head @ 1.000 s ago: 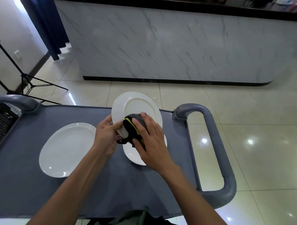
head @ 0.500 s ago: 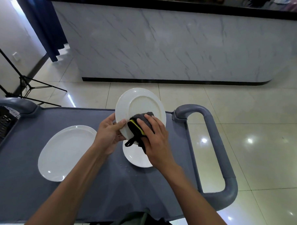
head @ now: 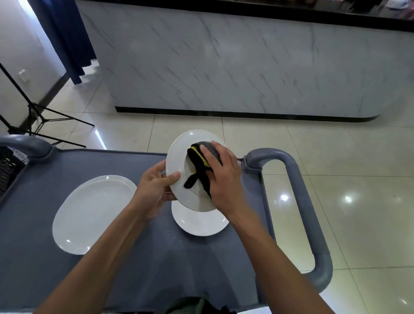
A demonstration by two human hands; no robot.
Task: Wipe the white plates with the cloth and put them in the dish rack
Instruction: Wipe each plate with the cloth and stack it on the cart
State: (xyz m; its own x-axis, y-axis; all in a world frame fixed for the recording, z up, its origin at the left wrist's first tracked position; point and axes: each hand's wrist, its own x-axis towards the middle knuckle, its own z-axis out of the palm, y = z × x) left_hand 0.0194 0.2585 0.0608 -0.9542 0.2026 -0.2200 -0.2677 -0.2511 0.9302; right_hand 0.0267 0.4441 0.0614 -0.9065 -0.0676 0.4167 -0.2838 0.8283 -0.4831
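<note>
Plate (head: pixel 177 155) now tilted steeper and lifted clear of the second plate (head: pixel 198 224) on the worktop (head: pixel 149 261), left hand (head: pixel 155 186) pinching its rim, right hand (head: pixel 220 178) pressing the cloth (head: pixel 197 164) further up its face, so wiping is mid-pass and racking not started.

No text, label, brand, number or sign can be read anywhere in the head view; the items along the top edge are too blurred and too small to make out any lettering.
</note>
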